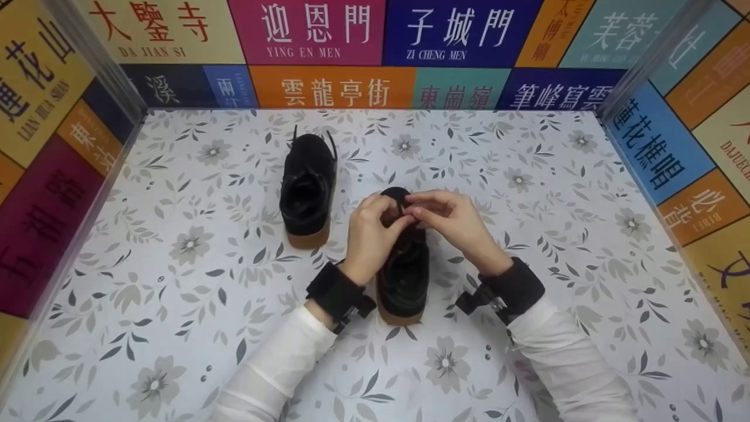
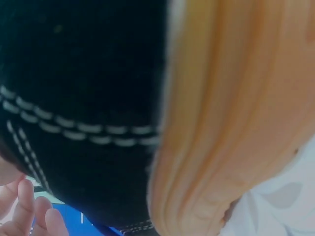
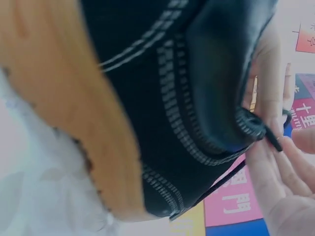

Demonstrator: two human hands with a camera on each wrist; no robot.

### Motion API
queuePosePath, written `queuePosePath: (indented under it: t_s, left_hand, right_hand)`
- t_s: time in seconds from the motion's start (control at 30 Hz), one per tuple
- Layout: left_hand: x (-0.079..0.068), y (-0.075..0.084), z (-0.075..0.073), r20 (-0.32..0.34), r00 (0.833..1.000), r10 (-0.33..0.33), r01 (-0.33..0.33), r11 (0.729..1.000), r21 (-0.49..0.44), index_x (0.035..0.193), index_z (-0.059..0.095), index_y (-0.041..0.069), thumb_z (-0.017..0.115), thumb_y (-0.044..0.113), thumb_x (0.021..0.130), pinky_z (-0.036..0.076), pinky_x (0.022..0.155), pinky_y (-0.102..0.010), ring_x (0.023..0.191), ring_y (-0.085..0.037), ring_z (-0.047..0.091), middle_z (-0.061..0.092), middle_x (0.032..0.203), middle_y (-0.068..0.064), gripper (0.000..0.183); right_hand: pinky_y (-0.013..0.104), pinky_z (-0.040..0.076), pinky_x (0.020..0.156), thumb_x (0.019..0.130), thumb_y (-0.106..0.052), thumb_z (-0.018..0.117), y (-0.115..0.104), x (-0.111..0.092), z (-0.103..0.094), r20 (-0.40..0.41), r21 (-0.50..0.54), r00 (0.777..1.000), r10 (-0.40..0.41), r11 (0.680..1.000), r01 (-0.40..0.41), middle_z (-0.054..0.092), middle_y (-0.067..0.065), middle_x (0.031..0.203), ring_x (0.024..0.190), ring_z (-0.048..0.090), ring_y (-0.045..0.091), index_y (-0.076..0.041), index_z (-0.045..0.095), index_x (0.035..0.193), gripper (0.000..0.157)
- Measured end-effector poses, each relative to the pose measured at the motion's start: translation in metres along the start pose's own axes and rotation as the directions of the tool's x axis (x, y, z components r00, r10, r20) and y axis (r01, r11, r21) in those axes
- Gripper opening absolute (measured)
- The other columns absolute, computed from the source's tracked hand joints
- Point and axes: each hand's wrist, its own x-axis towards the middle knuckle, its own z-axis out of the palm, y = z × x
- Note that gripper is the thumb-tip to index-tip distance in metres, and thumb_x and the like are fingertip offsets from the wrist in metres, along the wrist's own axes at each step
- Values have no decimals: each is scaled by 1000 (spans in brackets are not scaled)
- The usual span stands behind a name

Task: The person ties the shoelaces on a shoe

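A black shoe (image 1: 404, 287) with a tan sole stands upright, its toe pointing away from me. Over its front part, the left hand (image 1: 370, 231) pinches the black shoelace (image 3: 273, 139) between thumb and forefinger. From the other side the right hand (image 1: 460, 223) reaches in, thumb and fingertips meeting on the lace close to the left fingertips. White double stitching and the ridged tan sole (image 2: 216, 108) fill much of the left wrist view. In the head view the hands hide most of the lacing.
A matching black shoe (image 1: 306, 193) stands to the left and farther back, its lace ends sticking up by the toe. Beneath everything is a white table surface (image 1: 252, 351) with grey flowers and leaves. Colourful panels with lettering (image 1: 316, 29) wall in the back and both sides.
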Motion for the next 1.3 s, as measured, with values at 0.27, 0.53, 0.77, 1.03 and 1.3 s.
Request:
queuePosePath:
  t_s: [0.27, 0.53, 0.77, 1.03, 1.3]
  left_hand:
    - [1, -1, -3, 25, 999, -26, 26, 1000, 3, 73, 61, 9, 79, 27, 75, 44, 64, -27, 68, -14, 53, 56, 71, -1, 26]
    - [4, 1, -4, 56, 997, -61, 64, 997, -38, 70, 61, 8, 78, 27, 77, 46, 55, -23, 58, -12, 57, 63, 64, -2, 27]
    - [5, 2, -4, 59, 995, -81, 84, 995, -44, 71, 62, 8, 77, 27, 78, 47, 55, -22, 59, -11, 59, 65, 65, -2, 25]
    - [5, 4, -4, 69, 989, -133, 137, 989, -56, 72, 63, 8, 75, 26, 80, 48, 57, -21, 61, -10, 60, 66, 67, -1, 23]
    - [3, 6, -6, 63, 987, -147, 153, 982, -113, 76, 66, 6, 73, 22, 82, 49, 58, -21, 63, -11, 61, 68, 71, -3, 18]
  right_hand:
    - [23, 54, 71, 82, -2, 70, -6, -9, -5, 86, -172, 996, -16, 985, 31, 63, 20, 114, 86, 61, 17, 4, 63, 116, 35]
    - [16, 48, 67, 81, -3, 71, -25, -11, 2, 100, -357, 995, 18, 934, 18, 66, 19, 102, 82, 58, 16, 7, 65, 110, 32]
    - [19, 53, 61, 82, -5, 71, -22, -7, 4, 62, -322, 994, 85, 945, -61, 68, 18, 98, 68, 61, 10, 5, 67, 107, 28]
    - [15, 50, 62, 82, -5, 72, -21, -5, 10, 16, -329, 999, 35, 944, -27, 69, 20, 102, 72, 61, 7, 7, 69, 101, 23]
    - [15, 47, 63, 81, -5, 72, -16, -7, 13, -19, -300, 999, -34, 954, 26, 70, 19, 91, 70, 58, 4, 7, 71, 93, 17]
